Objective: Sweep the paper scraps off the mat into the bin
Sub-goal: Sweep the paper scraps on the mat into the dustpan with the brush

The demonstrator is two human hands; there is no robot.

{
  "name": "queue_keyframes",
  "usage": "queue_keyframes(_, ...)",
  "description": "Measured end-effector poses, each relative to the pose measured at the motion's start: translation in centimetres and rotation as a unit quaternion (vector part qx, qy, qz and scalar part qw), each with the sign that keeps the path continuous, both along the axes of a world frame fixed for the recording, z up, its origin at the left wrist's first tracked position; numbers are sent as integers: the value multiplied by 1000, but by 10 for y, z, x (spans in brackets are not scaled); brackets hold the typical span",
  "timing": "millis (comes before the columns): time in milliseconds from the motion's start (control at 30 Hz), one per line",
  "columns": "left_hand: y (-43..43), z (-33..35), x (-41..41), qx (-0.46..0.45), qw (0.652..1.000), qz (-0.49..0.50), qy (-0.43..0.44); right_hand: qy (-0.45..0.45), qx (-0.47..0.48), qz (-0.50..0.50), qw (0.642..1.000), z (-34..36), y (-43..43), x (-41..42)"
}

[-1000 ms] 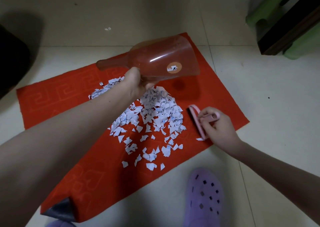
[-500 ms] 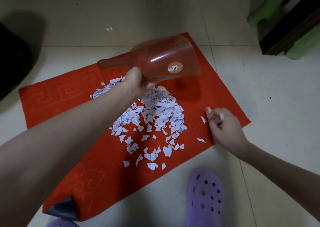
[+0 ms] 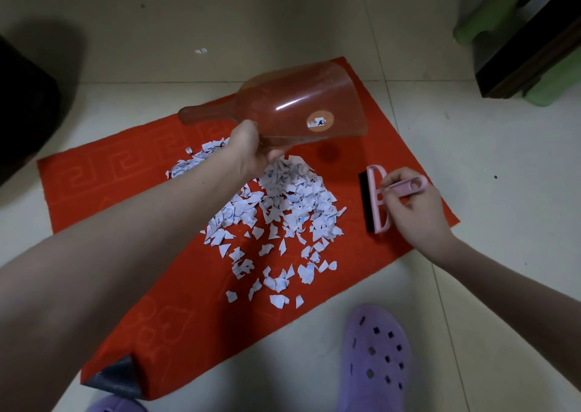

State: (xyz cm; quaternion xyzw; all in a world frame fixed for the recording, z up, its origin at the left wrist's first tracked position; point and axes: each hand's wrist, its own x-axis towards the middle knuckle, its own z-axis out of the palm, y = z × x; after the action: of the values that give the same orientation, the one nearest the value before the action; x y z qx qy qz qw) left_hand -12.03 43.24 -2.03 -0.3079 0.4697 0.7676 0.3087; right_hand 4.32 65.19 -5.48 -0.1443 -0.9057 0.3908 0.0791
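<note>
Red key-patterned mat (image 3: 103,172), white scraps (image 3: 283,204), pink brush (image 3: 379,201), purple slipper (image 3: 375,358)

Left hand (image 3: 251,150) holds dustpan (image 3: 292,106) above scraps (image 3: 276,210); right hand (image 3: 415,210) grips brush (image 3: 377,201).

the sticker (image 3: 320,121) on the dustpan (image 3: 283,103) is unreadable.

The left forearm (image 3: 125,238) hides some paper scraps (image 3: 283,210). A dark object (image 3: 22,113) far left and a purple shoe (image 3: 113,404) near left are cropped. Print on the sticker (image 3: 319,121) of the dustpan (image 3: 292,97) is too small to read.
</note>
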Motion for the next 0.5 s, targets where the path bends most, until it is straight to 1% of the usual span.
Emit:
queue_keyframes(100, 0, -1, 2, -1, 1000, -5, 0, -30, 69, -5, 997, -7, 7, -3)
queue_keyframes(167, 1, -2, 3, -3, 1000, -12, 1, -37, 86, 19, 995, -9, 0, -5)
queue_keyframes(200, 2, -2, 4, -3, 1000, -15, 2, -36, 79, 41, 995, -9, -5, -7)
queue_keyframes(267, 3, -2, 3, -3, 1000, -19, 5, -38, 25, 66, 997, -3, -17, -10)
queue_keyframes(333, 3, -2, 3, 1, 1000, -13, 1, -26, -34, 53, 998, 7, -23, -15)
queue_keyframes(367, 3, -2, 2, 4, 1000, -8, -1, -12, -37, 41, 998, 12, -23, -17)
queue_keyframes(433, 2, -3, 1, 0, 1000, -8, -1, 10, -3, 18, 1000, 16, -16, -21)
queue_keyframes(500, -1, -4, -1, -5, 1000, -9, 1, -4, 66, 2, 998, 14, -6, -26)
